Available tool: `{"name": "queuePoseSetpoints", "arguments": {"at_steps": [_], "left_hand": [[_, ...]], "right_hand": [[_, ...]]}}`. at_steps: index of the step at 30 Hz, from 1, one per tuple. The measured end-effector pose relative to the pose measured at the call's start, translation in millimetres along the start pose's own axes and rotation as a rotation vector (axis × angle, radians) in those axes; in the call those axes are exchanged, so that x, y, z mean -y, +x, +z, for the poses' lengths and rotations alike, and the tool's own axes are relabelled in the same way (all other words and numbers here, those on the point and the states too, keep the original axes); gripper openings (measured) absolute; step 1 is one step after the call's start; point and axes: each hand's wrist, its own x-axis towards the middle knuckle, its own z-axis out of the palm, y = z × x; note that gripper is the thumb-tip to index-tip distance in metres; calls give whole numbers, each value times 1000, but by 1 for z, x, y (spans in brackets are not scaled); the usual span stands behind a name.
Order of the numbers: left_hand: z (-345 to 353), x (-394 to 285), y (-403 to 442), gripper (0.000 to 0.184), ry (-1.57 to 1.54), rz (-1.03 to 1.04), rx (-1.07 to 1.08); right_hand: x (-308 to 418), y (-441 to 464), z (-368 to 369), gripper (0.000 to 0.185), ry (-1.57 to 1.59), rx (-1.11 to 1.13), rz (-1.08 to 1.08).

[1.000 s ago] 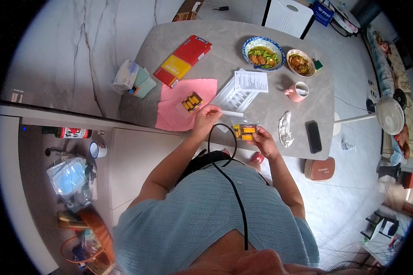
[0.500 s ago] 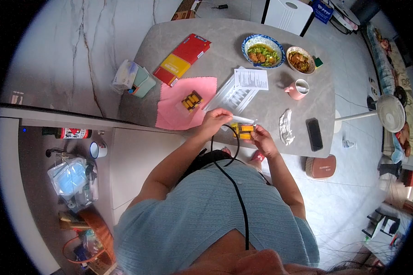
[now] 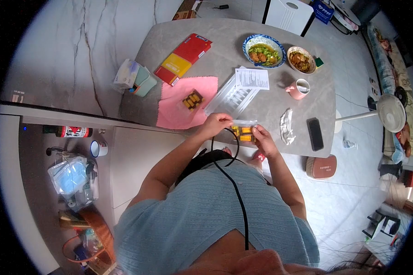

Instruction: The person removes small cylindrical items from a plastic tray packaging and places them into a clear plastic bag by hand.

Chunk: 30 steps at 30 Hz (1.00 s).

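Observation:
Between my hands, just past the table's front edge, is a small clear plastic bag [image 3: 244, 131] with several yellow-and-dark pieces in it. My left hand [image 3: 216, 125] pinches the upper left corner of the bag. On the other side, my right hand [image 3: 264, 139] grips its right edge with thumb and fingers. A similar clear bag of yellow-and-dark pieces [image 3: 192, 100] lies on a pink cloth [image 3: 170, 107] to the left. Beyond my hands rests a white moulded plastic tray [image 3: 221, 97], partly under a printed sheet [image 3: 253, 79].
A red-and-yellow box [image 3: 182, 59] lies at the back left of the grey table [image 3: 225, 41]. Two food bowls, one blue-rimmed [image 3: 263, 51], stand at the back right. A pink mug [image 3: 298, 89], crumpled tissue [image 3: 287, 127] and phone [image 3: 315, 134] are at the right. A black cable [image 3: 240, 197] hangs before me.
The bag's top strip has levelled out and lies flatter between my hands. My left hand has lowered slightly and the bag's contents face me more.

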Motion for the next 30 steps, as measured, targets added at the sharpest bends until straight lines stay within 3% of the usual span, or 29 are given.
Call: {"name": "queuePoseSetpoints", "arguments": {"at_steps": [6,9,11,15,18,20,30], "left_hand": [[1,0,3,19,137,120,-163],[-1,0,5,16,103,304,-155],[-1,-6,5,13,-193,173,-52],[-4,-22,3,11,-327,223,-85],[-15,-34,0,13,-63,257,-183],[-24,-40,3,13,278,226,-259],[-29,-50,19,16,384,283,24]], "right_hand": [[-2,6,5,40,-115,-81,-13],[-2,8,7,40,-136,-75,-44],[-4,12,6,39,-132,-71,-57],[-8,17,4,39,-111,-99,-65],[-4,15,7,37,-107,-107,-51],[3,12,13,36,-102,-109,-44],[-1,16,20,32,-148,-81,-66]]}}
